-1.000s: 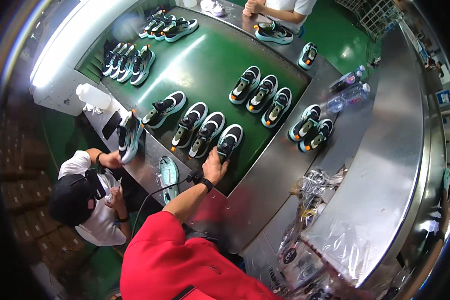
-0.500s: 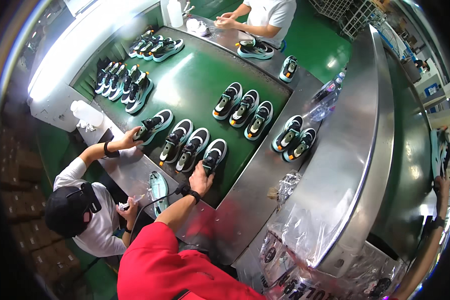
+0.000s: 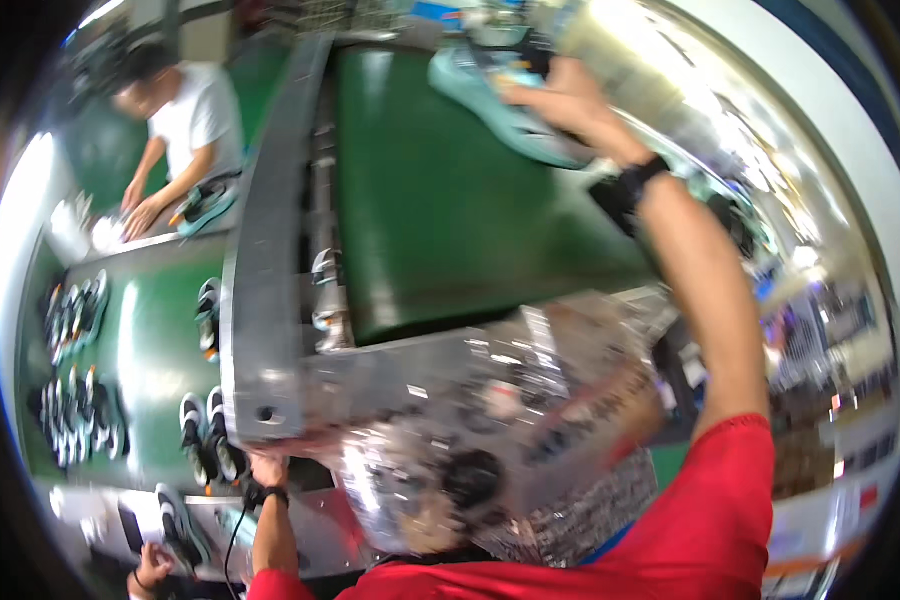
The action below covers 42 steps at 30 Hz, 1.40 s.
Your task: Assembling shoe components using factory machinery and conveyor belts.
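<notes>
On the far left, rows of dark sneakers (image 3: 75, 400) are seen on the lower green belt (image 3: 160, 340), and a co-worker in a white shirt (image 3: 195, 120) is bent over a shoe at the belt's far end. The left hand (image 3: 267, 468) is held at the near belt edge, just below a black-and-white pair (image 3: 210, 435). Its fingers appear curled, but contact with that pair cannot be told through the blur. In the middle, an upper green belt (image 3: 450, 200) is framed by a grey metal rail (image 3: 260, 250). A crinkled clear plastic heap (image 3: 490, 420) lies in front of it.

At upper right, the right hand (image 3: 560, 100) is laid on a pale teal shoe (image 3: 500, 110) at the far end of the upper belt. The fingers are spread over its upper. Whether they pinch it cannot be told.

Judgement: the reach is long, so the teal shoe is best gripped firmly at mid-body. It is best lifted clear of the belt and rail rather than dragged.
</notes>
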Available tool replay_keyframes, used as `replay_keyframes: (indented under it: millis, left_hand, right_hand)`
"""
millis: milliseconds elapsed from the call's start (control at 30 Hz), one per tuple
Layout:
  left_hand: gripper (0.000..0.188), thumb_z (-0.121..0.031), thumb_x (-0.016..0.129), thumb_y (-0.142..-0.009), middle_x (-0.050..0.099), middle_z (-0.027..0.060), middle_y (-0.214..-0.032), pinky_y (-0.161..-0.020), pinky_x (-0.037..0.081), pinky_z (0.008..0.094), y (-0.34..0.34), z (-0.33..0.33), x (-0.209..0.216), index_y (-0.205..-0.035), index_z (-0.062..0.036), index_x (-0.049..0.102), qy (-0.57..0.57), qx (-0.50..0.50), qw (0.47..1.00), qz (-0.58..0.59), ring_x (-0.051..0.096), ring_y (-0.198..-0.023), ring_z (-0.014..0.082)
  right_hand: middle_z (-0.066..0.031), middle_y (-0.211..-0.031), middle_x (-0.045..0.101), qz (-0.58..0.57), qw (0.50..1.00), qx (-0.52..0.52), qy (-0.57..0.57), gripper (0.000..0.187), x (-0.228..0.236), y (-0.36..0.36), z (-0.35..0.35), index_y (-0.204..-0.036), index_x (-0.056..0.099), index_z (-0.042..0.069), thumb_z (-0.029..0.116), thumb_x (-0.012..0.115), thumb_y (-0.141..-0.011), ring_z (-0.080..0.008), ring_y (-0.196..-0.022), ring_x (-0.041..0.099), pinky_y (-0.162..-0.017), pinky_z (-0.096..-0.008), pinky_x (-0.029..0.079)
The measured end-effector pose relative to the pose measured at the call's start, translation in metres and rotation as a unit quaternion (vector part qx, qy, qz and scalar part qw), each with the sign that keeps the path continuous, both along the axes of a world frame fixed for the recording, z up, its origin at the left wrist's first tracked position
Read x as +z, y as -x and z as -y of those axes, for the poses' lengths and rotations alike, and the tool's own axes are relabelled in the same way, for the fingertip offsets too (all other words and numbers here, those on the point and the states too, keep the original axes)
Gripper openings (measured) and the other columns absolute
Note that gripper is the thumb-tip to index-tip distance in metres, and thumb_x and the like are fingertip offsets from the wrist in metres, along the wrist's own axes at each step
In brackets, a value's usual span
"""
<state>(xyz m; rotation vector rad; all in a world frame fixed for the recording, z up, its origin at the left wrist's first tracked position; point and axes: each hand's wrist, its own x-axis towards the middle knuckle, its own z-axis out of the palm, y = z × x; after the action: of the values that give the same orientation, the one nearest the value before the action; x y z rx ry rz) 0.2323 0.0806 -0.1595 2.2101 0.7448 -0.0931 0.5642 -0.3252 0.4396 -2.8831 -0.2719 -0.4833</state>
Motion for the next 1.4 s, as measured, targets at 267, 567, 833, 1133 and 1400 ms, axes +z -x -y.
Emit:
replay_keyframes:
  millis: [267, 567, 833, 1133, 1400]
  left_hand:
    - [0.045, -0.015, 0.069, -0.085, 0.06, 0.0195, -0.119, -0.097, 0.042, 0.0386, 0.048, 0.083, 0.072, -0.121, 0.0076, 0.056, 0.272, -0.147, 0.93, 0.199, 0.057, -0.108, 0.0264]
    - [0.086, -0.066, 0.043, -0.091, 0.042, 0.0293, -0.141, -0.105, 0.037, 0.0596, 0.147, 0.284, 0.398, -0.145, -0.0002, 0.033, 0.772, -0.4, 0.378, -0.319, 0.046, -0.126, 0.0479]
    - [0.071, -0.05, 0.046, -0.094, 0.056, 0.0229, -0.126, -0.096, 0.048, 0.0444, 0.29, 0.402, 0.396, -0.139, 0.0037, 0.038, 0.657, -0.561, 0.205, -0.46, 0.059, -0.111, 0.0344]
    - [0.074, -0.027, 0.067, -0.088, 0.054, 0.0156, -0.132, -0.102, 0.04, 0.0318, 0.562, 0.457, 0.39, -0.147, 0.0013, 0.031, 0.423, -0.855, 0.248, -0.17, 0.053, -0.118, 0.0202]
    - [0.073, -0.039, 0.066, -0.088, 0.054, 0.0177, -0.133, -0.094, 0.045, 0.0336, 0.794, 0.563, 0.315, -0.138, 0.007, 0.039, 0.282, -0.923, 0.192, -0.178, 0.056, -0.116, 0.0226]
  right_hand:
    - [-0.0188, -0.096, 0.066, 0.155, 0.971, 0.159, -0.093, 0.06, 0.042, 0.22, 0.03, -0.112, 0.054, -0.004, 0.018, 0.083, -0.063, -0.0269, -0.083, 0.063, -0.077, -0.0369, 0.049]
    - [-0.0069, -0.121, 0.055, -0.021, 0.989, 0.135, -0.056, 0.057, 0.006, 0.556, 0.077, -0.116, 0.055, 0.012, 0.0, 0.067, -0.062, -0.0271, -0.125, 0.048, -0.11, -0.0627, 0.018]
    - [-0.0117, -0.137, 0.049, 0.2, 0.896, -0.311, -0.245, 0.057, -0.099, 0.827, 0.071, -0.129, 0.054, 0.011, 0.005, 0.072, -0.075, -0.0314, -0.124, 0.05, -0.105, -0.045, 0.039]
    - [-0.0071, -0.102, 0.064, 0.463, 0.386, -0.632, -0.487, 0.062, -0.199, 1.047, -0.014, -0.125, 0.055, 0.001, 0.012, 0.079, -0.069, -0.0153, -0.086, 0.062, -0.079, -0.0297, 0.052]
    - [-0.0065, -0.105, 0.061, 0.618, 0.273, -0.67, -0.308, 0.058, -0.242, 1.211, -0.08, -0.124, 0.054, 0.0, 0.008, 0.071, -0.07, -0.015, -0.093, 0.059, -0.083, -0.0291, 0.048]
